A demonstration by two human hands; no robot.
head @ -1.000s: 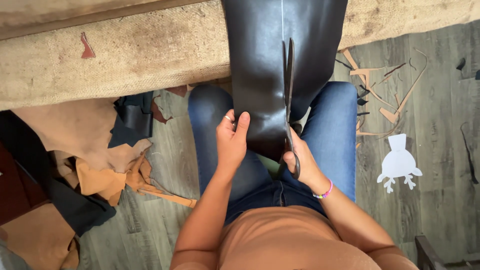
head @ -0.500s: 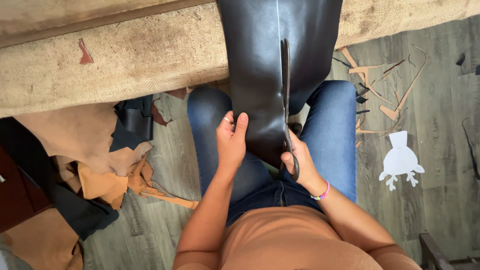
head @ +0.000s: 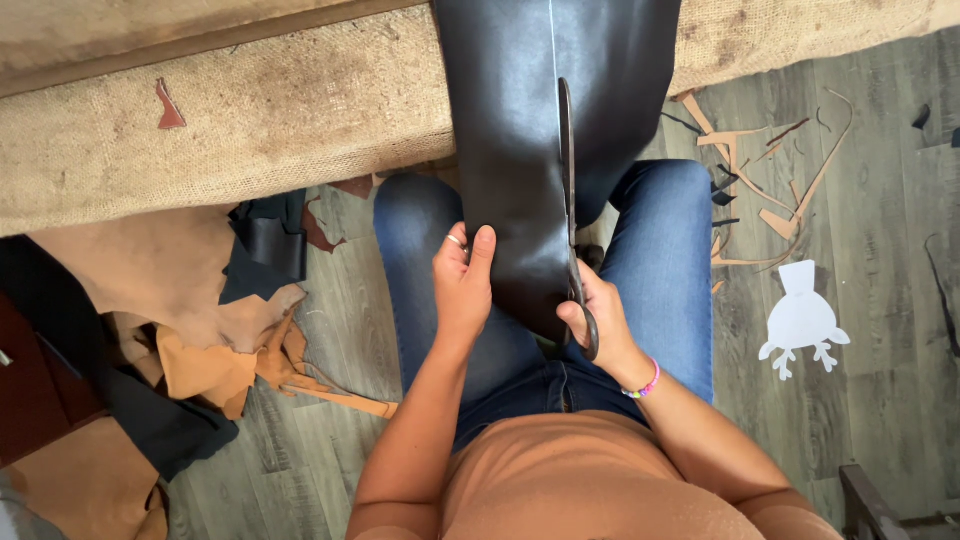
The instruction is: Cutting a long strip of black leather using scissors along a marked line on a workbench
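Head view: white paper template (head: 802, 318) on floor (head: 880, 400)

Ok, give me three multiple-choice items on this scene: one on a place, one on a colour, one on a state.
1. Where does the white paper cutout lie?
A. on the floor
B. on the bench
C. on the lap

2. What colour is the leather being cut?
A. tan
B. black
C. white

3. What does the right hand hold?
A. nothing
B. a scrap
C. scissors

Key: 1 A, it rests on the grey floorboards beside the leg. 2 B, the sheet hanging from the bench is black. 3 C, its fingers sit in the scissors' loops while the left hand pinches the leather's edge.
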